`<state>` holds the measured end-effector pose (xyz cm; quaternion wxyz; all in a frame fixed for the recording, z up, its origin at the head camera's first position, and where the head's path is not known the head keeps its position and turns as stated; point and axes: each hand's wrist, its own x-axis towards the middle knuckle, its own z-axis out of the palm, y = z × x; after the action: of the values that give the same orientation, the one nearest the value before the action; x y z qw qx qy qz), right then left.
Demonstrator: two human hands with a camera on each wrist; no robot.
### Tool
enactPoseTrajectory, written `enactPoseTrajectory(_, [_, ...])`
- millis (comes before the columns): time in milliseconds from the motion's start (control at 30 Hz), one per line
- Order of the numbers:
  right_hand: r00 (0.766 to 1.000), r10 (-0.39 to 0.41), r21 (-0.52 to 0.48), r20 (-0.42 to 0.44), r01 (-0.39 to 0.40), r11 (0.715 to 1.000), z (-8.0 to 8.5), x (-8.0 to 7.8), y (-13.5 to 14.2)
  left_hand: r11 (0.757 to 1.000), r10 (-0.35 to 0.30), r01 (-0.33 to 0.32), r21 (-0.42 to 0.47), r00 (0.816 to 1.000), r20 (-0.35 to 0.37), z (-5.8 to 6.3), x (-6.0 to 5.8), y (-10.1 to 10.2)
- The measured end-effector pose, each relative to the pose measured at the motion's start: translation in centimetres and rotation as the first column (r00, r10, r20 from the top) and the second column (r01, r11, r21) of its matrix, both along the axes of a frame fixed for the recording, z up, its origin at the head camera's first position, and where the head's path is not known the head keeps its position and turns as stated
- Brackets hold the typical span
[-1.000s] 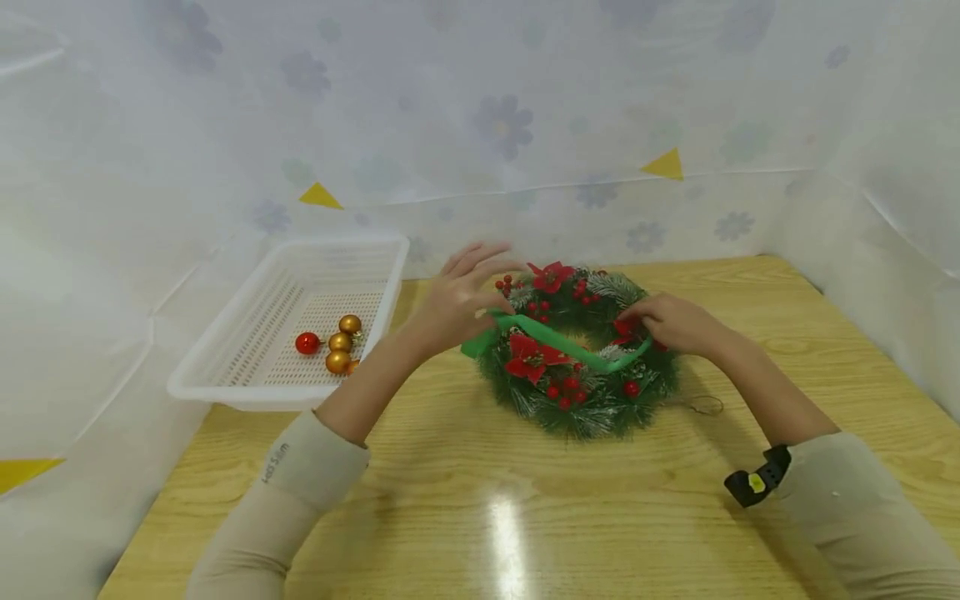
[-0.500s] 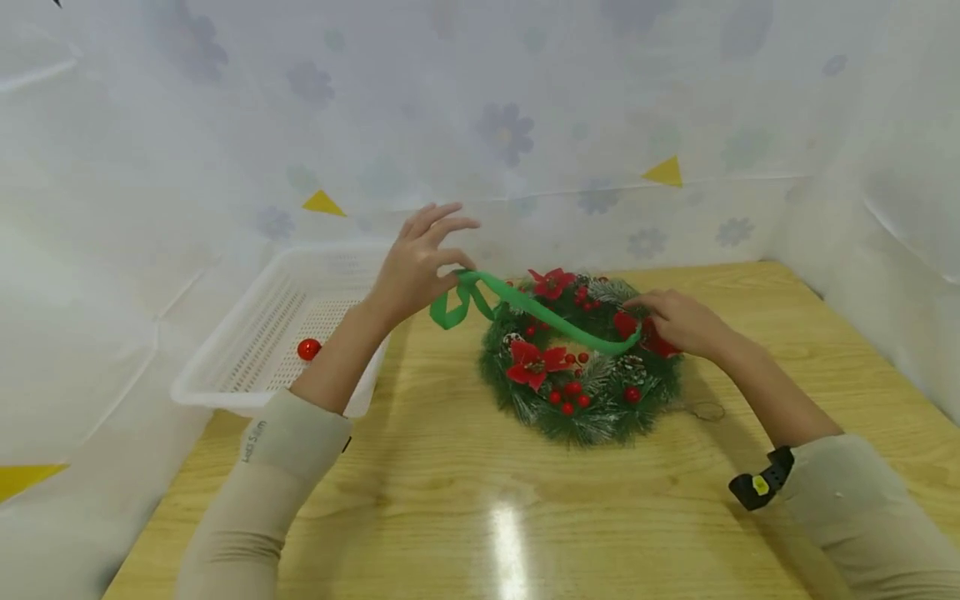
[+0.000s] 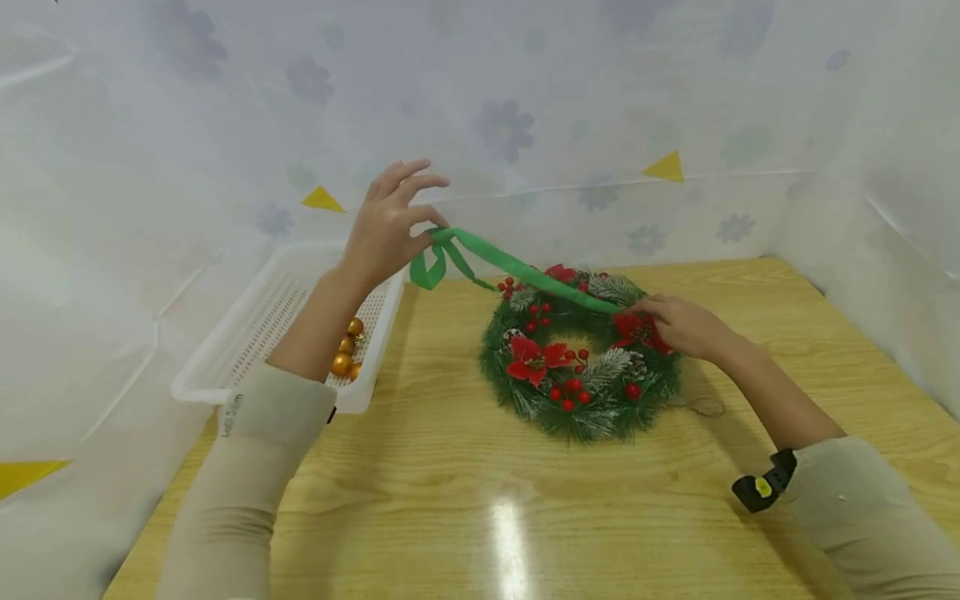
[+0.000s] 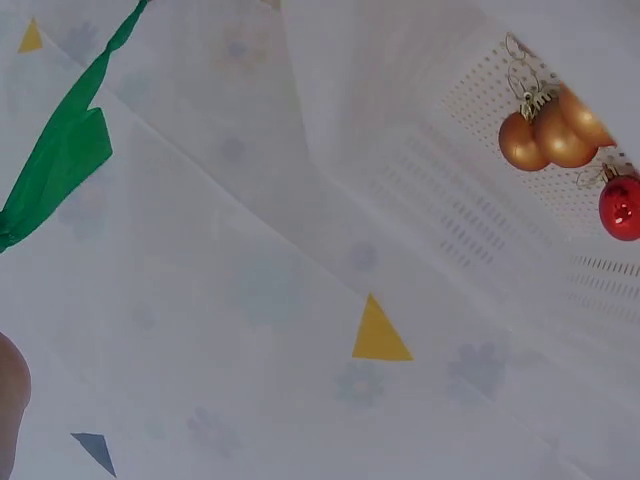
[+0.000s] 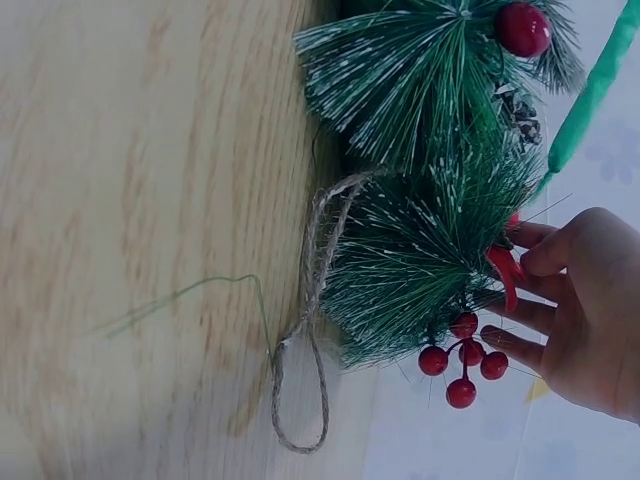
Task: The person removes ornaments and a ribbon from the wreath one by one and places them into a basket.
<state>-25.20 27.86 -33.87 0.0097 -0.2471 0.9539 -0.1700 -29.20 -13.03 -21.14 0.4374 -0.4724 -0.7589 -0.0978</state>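
Note:
My left hand (image 3: 386, 229), raised at the left of the wreath, pinches a green ribbon (image 3: 517, 268) between thumb and forefinger, its other fingers spread. A loop of ribbon hangs below that grip, and a long strand slopes down toward my right hand (image 3: 686, 327). The green wreath (image 3: 600, 414) lies on the table with red poinsettias, berries and frosted sprigs. At its right side, my right thumb and fingers hold a red poinsettia (image 3: 636, 332). In the right wrist view, the thumb presses a red petal (image 5: 507, 275), and the ribbon's narrow end (image 5: 548, 180) reaches the greenery just above the fingers.
A white plastic basket (image 3: 198, 388) stands at the left, partly behind my left forearm. Inside are several gold balls (image 3: 342, 364) and a red ball (image 4: 622, 208). A twine loop (image 5: 320, 400) extends from the wreath's right side onto the wooden table (image 3: 450, 500).
My left hand has moved up and left, drawing the ribbon off the wreath into a straighter slope. My right hand has stayed at the wreath's right side.

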Motion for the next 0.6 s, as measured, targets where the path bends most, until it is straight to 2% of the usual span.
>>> enactPoseTrajectory(333, [1.000,-0.011,0.015,0.001,0.011,1.000,0.0,0.2,0.0,0.993,0.118,-0.118,0.003,0.993,0.010,2.7,-1.0,-2.6])
enactPoseTrajectory(467, [1.000,-0.013,0.012,0.001,0.013,1.000,-0.1,0.1,-0.1,0.983,0.181,-0.181,-0.011,0.983,-0.022,4.4,-1.4,-4.1])
enactPoseTrajectory(600, [1.000,-0.012,0.015,-0.002,0.012,1.000,-0.2,0.0,0.0,0.968,0.248,-0.251,-0.025,0.966,-0.066,6.6,-1.4,-5.6])
